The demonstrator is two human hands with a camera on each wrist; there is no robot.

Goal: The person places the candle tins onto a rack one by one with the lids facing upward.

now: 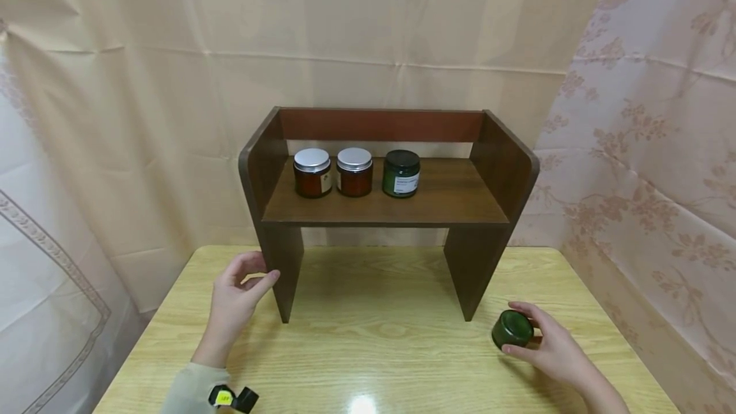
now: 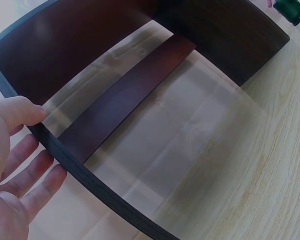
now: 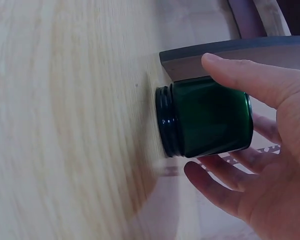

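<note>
My left hand (image 1: 238,292) pinches the front edge of the dark wooden shelf's left side panel (image 1: 283,273). In the left wrist view the thumb lies on the panel's inner face, with the fingers at its outer side. Right of the shelf, my right hand (image 1: 546,344) holds a green glass jar (image 1: 513,328) between thumb and fingers. That jar is upside down, its dark lid (image 3: 166,121) facing the table. On the shelf board (image 1: 448,200) stand two amber jars (image 1: 313,174) (image 1: 354,173) with silver lids, and a green jar (image 1: 401,174) with a black lid and white label.
The shelf stands on a light wood-grain table (image 1: 368,344), with an open space under its board. A beige curtain (image 1: 368,30) hangs behind, and a floral cloth (image 1: 655,145) hangs on the right. White fabric (image 1: 40,273) is at the left.
</note>
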